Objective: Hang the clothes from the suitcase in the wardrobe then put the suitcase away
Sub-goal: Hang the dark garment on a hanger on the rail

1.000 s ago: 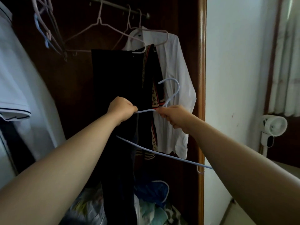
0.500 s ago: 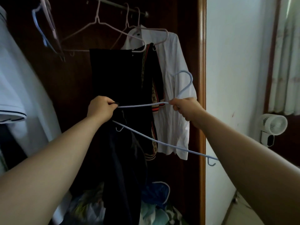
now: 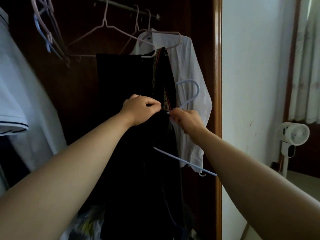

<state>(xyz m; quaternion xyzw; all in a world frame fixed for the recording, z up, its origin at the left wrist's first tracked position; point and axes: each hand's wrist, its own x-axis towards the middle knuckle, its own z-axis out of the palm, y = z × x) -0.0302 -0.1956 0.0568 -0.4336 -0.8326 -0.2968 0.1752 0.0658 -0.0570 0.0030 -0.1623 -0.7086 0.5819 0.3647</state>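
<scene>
While both arms reached into the wardrobe (image 3: 217, 84) at mid-frame, the left hand (image 3: 138, 110) had its fingers curled onto the top edge of a dark garment (image 3: 138, 170). I could not tell whether it also caught the wire beneath. The right hand (image 3: 187, 120) pinched the blue hanger (image 3: 198, 91) at its neck. The hook stood above that hand, and the lower bar slanted down toward the right forearm. The dark garment hung from the hands down centre frame. Behind it, black clothing (image 3: 124, 75) and a white shirt (image 3: 190, 66) hung on pink hangers (image 3: 112, 29) from the rail (image 3: 124, 6), upper centre. A pale garment (image 3: 17, 101) was at the left edge and a white fan (image 3: 292, 134) at the right.
</scene>
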